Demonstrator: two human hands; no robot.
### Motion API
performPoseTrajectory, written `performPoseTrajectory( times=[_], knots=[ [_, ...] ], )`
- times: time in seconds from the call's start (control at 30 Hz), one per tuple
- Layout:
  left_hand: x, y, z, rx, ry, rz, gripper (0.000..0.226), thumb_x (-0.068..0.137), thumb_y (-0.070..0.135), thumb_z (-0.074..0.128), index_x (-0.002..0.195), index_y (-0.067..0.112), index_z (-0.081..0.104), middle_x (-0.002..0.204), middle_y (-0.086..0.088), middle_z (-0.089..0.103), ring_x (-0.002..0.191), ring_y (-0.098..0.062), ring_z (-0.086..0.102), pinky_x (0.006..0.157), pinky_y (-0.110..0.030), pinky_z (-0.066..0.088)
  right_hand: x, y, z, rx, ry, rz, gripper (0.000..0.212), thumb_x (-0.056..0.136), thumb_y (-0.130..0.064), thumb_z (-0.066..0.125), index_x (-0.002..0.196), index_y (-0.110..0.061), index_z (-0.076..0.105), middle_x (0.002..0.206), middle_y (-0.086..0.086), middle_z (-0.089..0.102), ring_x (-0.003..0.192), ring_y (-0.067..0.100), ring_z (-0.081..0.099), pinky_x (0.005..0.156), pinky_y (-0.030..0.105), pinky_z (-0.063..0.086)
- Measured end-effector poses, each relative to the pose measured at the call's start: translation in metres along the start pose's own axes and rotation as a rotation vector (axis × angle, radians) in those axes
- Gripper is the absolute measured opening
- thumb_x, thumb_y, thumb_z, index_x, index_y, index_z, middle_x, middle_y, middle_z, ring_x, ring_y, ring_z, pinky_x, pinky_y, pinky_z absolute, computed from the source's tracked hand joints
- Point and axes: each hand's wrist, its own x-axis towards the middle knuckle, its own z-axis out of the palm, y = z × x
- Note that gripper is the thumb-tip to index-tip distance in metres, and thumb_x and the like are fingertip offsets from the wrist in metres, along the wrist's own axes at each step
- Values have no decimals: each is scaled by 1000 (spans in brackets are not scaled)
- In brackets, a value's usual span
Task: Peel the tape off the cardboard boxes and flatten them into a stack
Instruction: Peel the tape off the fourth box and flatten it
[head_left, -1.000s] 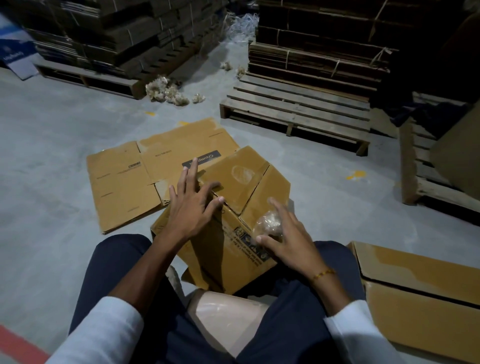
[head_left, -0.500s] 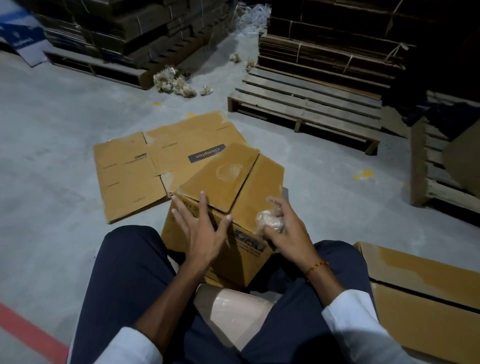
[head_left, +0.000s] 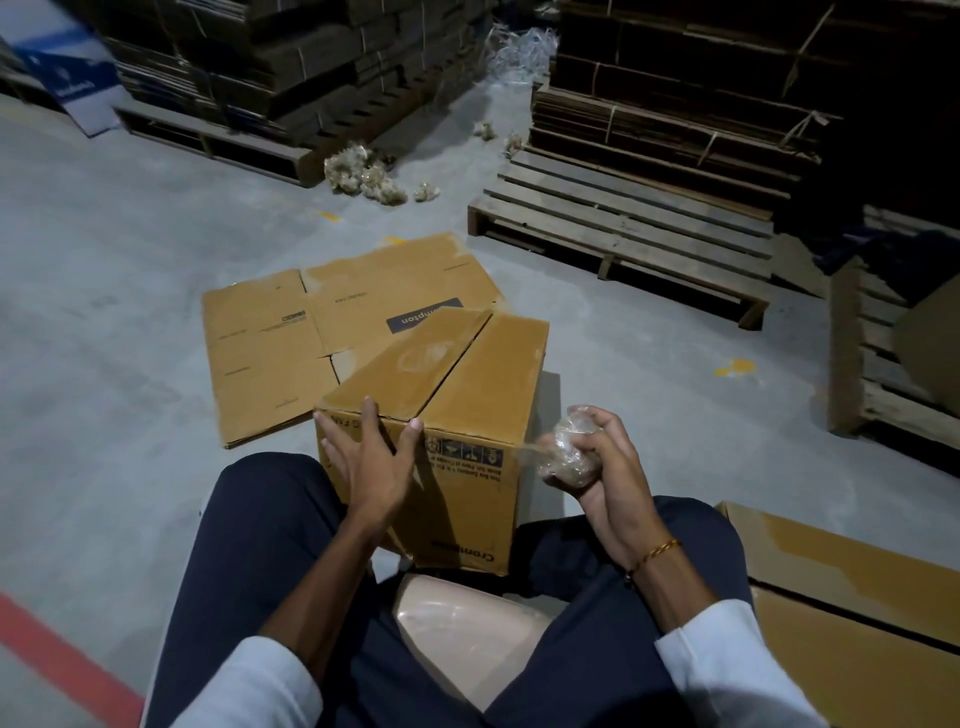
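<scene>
A seated person steadies an upright cardboard box (head_left: 467, 415) on the concrete floor (head_left: 130, 312) between their knees, the left hand (head_left: 369, 462) spread open with straight fingers against its near top edge. The right hand (head_left: 597, 467) grips a crumpled ball of clear tape (head_left: 566, 452) just beside the box's right corner — a thin strand appears to run from it to the box. A flattened box (head_left: 291, 353) lies behind on the floor; more cardboard (head_left: 857, 597) sits at the right, wooden pallets (head_left: 623, 228) beyond
</scene>
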Motion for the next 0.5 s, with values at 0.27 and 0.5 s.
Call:
performPoseTrajectory(
  times=[0.27,0.5],
  knots=[
    [3,-5,2,-34,-29,-63,78,92,59,59,156,24,31,164,-10,-26,153,-41,-5,121,-52,16,-1,3,-6,119,69,-84,29,86,-5,52,113,-13,59,104,17,59,92,30,60,60,36,56],
    [17,-24,9,12,-91,-171,78,89,59,65,151,22,35,163,-11,-26,149,-46,12,120,-51,27,-8,-14,-14,271,210,-246,35,80,-14,52,114,-14,60,106,17,58,88,29,63,61,31,54]
  ],
)
